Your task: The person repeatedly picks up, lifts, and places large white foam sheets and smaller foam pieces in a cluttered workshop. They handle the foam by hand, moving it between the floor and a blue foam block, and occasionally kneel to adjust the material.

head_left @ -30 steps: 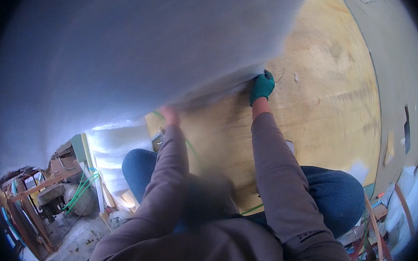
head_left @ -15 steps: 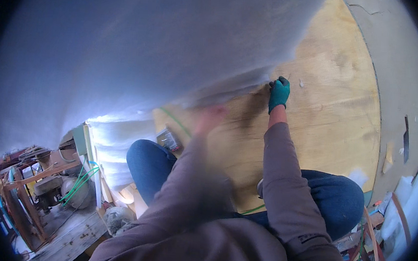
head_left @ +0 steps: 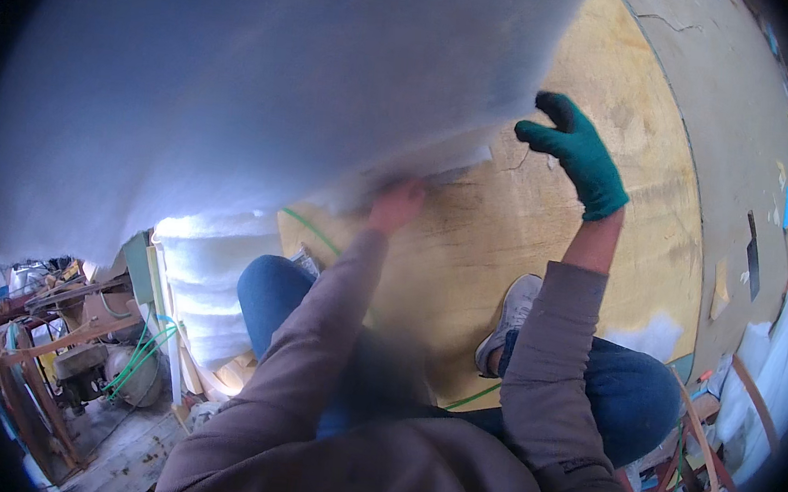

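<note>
The bare left hand (head_left: 397, 205), blurred so its grip cannot be told, touches the white sheet's (head_left: 267, 97) edge over the plywood board (head_left: 551, 249), while the gloved right hand (head_left: 577, 154) is spread, holding nothing.

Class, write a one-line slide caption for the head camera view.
Kneeling on a plywood board, a person's bare left hand grips a white fibre sheet; the green-gloved right hand is raised open beside it.

left hand (head_left: 397, 205): bare, blurred, raised at white sheet (head_left: 268, 88) edge | right hand (head_left: 576, 149): green-gloved, spread, just beside the edge
</note>
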